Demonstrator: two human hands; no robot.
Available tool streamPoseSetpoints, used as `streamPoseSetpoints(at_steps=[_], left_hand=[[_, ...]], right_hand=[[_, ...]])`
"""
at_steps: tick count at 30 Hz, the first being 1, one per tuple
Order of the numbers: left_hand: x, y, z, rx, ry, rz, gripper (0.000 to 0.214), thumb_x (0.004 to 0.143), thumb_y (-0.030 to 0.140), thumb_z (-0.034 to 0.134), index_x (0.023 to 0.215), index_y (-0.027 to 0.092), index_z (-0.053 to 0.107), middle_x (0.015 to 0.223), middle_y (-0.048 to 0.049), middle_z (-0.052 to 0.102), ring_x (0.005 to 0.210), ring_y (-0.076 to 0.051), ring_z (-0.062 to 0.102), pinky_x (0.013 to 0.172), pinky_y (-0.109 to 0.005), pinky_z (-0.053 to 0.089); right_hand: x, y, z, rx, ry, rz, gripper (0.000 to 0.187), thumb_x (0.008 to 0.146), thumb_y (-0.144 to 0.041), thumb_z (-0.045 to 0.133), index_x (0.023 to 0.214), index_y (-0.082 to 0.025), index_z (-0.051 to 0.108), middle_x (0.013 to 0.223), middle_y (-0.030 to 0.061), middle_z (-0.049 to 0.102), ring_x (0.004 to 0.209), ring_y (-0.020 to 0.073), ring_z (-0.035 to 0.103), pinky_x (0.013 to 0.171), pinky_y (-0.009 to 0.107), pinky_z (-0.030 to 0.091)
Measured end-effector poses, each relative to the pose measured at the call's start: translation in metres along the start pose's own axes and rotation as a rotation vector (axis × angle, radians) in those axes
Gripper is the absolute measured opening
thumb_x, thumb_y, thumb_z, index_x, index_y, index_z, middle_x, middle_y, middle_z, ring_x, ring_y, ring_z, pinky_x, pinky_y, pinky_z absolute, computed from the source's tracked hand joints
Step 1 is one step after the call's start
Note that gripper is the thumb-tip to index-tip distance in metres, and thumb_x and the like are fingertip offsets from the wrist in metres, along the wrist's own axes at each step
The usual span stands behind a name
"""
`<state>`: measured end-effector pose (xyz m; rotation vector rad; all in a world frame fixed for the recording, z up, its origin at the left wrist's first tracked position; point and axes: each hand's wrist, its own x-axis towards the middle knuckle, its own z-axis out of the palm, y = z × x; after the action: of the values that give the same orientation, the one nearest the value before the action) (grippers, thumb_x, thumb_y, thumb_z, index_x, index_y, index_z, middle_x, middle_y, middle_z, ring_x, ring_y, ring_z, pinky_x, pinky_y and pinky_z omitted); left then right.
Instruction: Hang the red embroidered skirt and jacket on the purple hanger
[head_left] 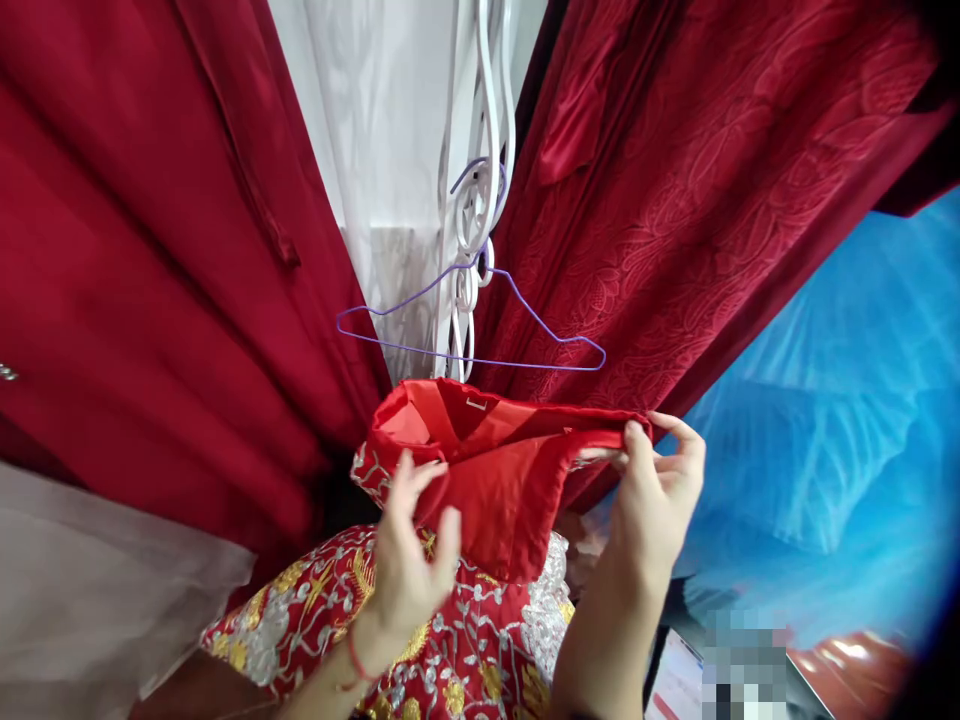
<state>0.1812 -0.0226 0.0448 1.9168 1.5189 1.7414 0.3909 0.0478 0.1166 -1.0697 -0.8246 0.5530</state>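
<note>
I hold up a red embroidered garment (480, 640) with gold and silver flowers and a plain red lining (502, 480). My left hand (409, 560) grips the turned-out lining near the collar, fingers partly spread. My right hand (660, 490) pinches the garment's upper edge at the right shoulder. A thin purple wire hanger (469, 330) hangs empty just above the garment on a white scrolled metal grille (476, 200).
Red curtains (150, 250) hang on the left and patterned red curtains (675, 200) on the right, with white sheer fabric (375, 120) between them. A blue plastic sheet (840, 420) covers something at the right. Pale translucent cloth (90, 590) lies at lower left.
</note>
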Motion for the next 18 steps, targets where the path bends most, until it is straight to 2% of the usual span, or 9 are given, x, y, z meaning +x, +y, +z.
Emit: streamPoseSetpoints(at_steps=[2, 4, 5, 7, 10, 13, 16, 17, 18], left_hand=[[-0.02, 0.013, 0.031, 0.139, -0.145, 0.174, 0.086, 0.089, 0.038, 0.063, 0.157, 0.013, 0.016, 0.147, -0.0238, 0.05, 0.142, -0.033, 0.044, 0.111, -0.051, 0.045], [-0.031, 0.019, 0.054, 0.273, -0.206, 0.186, 0.096, 0.087, 0.043, 0.065, 0.158, 0.007, 0.012, 0.154, -0.0283, 0.039, 0.148, -0.039, 0.032, 0.111, -0.056, 0.044], [-0.032, 0.018, 0.062, 0.33, -0.201, 0.158, 0.092, 0.089, 0.039, 0.063, 0.158, 0.007, 0.011, 0.155, -0.0287, 0.037, 0.149, -0.039, 0.03, 0.11, -0.057, 0.045], [-0.027, 0.012, 0.067, 0.38, -0.169, 0.127, 0.074, 0.093, 0.02, 0.053, 0.158, 0.012, 0.017, 0.152, -0.0245, 0.044, 0.146, -0.035, 0.037, 0.108, -0.056, 0.047], [-0.011, -0.006, 0.055, 0.286, -0.102, 0.186, 0.066, 0.09, 0.003, 0.04, 0.152, 0.024, 0.033, 0.129, -0.0144, 0.065, 0.124, -0.024, 0.062, 0.101, -0.045, 0.054], [0.007, -0.026, 0.028, 0.226, 0.001, 0.206, 0.054, 0.089, 0.003, 0.038, 0.137, 0.027, 0.048, 0.108, -0.0107, 0.069, 0.101, -0.021, 0.069, 0.092, -0.041, 0.057], [0.027, -0.049, 0.001, 0.22, 0.152, 0.218, 0.036, 0.09, 0.017, 0.043, 0.125, 0.02, 0.053, 0.1, -0.0112, 0.061, 0.088, -0.022, 0.065, 0.078, -0.04, 0.057], [0.034, -0.056, -0.007, 0.226, 0.198, 0.24, 0.035, 0.09, 0.026, 0.047, 0.124, 0.018, 0.051, 0.099, -0.0109, 0.059, 0.084, -0.022, 0.063, 0.073, -0.039, 0.056], [0.04, -0.063, -0.013, 0.242, 0.222, 0.279, 0.043, 0.089, 0.037, 0.053, 0.126, 0.017, 0.047, 0.1, -0.011, 0.057, 0.084, -0.022, 0.061, 0.071, -0.039, 0.055]], right_hand=[[-0.009, 0.0, 0.011, 0.057, -0.061, 0.015, 0.042, 0.083, -0.041, 0.069, 0.118, -0.026, 0.051, 0.071, -0.0054, 0.064, 0.051, 0.0146, 0.063, 0.056, 0.027, 0.05], [-0.016, -0.001, 0.017, 0.069, -0.114, 0.03, 0.04, 0.086, -0.042, 0.066, 0.121, -0.025, 0.055, 0.073, -0.0035, 0.066, 0.057, 0.0156, 0.067, 0.06, 0.028, 0.052], [-0.018, -0.001, 0.018, 0.065, -0.129, 0.031, 0.038, 0.087, -0.042, 0.065, 0.12, -0.024, 0.057, 0.073, -0.0031, 0.066, 0.058, 0.0159, 0.068, 0.061, 0.029, 0.053], [-0.019, -0.002, 0.015, 0.044, -0.134, 0.028, 0.035, 0.088, -0.041, 0.064, 0.118, -0.023, 0.061, 0.073, -0.0024, 0.067, 0.059, 0.016, 0.069, 0.064, 0.03, 0.054], [-0.017, -0.005, 0.009, 0.03, -0.109, 0.018, 0.032, 0.087, -0.038, 0.066, 0.113, -0.02, 0.064, 0.079, -0.001, 0.068, 0.059, 0.0149, 0.07, 0.064, 0.028, 0.054], [-0.019, -0.007, 0.007, 0.032, -0.099, 0.004, 0.028, 0.085, -0.036, 0.067, 0.108, -0.02, 0.066, 0.084, -0.0005, 0.068, 0.056, 0.0136, 0.068, 0.059, 0.026, 0.053], [-0.03, -0.01, 0.008, -0.001, -0.139, 0.017, 0.026, 0.086, -0.038, 0.066, 0.106, -0.021, 0.066, 0.079, -0.0002, 0.067, 0.054, 0.0147, 0.066, 0.053, 0.026, 0.05], [-0.034, -0.011, 0.008, -0.009, -0.146, 0.017, 0.024, 0.087, -0.039, 0.066, 0.104, -0.022, 0.066, 0.077, -0.0003, 0.066, 0.053, 0.0151, 0.066, 0.052, 0.025, 0.048], [-0.037, -0.012, 0.007, -0.014, -0.149, 0.014, 0.022, 0.087, -0.039, 0.066, 0.101, -0.022, 0.066, 0.075, -0.0004, 0.065, 0.053, 0.0156, 0.066, 0.052, 0.025, 0.048]])
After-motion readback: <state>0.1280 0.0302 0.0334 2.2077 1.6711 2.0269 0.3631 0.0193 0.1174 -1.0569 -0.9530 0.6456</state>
